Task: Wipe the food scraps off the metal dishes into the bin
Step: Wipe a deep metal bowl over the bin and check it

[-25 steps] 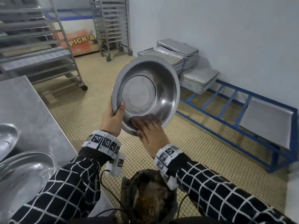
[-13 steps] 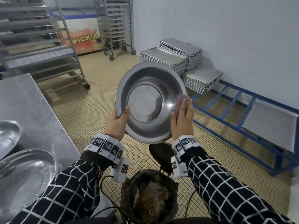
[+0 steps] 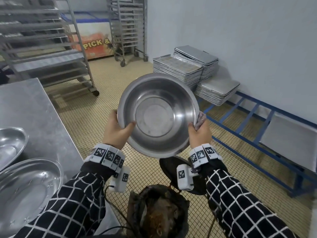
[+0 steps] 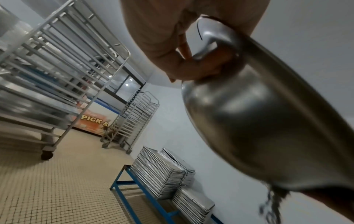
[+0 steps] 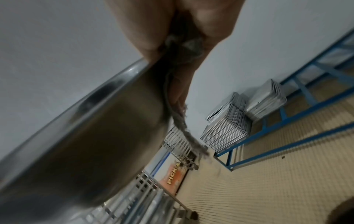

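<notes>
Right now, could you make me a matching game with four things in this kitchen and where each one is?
Things:
1. metal bowl
2. cloth
3. bin
4. stacked baking trays

Places:
A. on the floor, below the bowl
B. on the blue rack by the wall
C. held up between both hands
D. pinched against the bowl's rim by the right hand

Pairs: 1-C, 2-D, 3-A, 4-B

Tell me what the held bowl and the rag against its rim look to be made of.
Bowl: likely stainless steel, brushed and shiny, going by its grey sheen and bright glint. Rag: seemingly woven cloth, greyish and limp, with frayed threads trailing in the right wrist view.
</notes>
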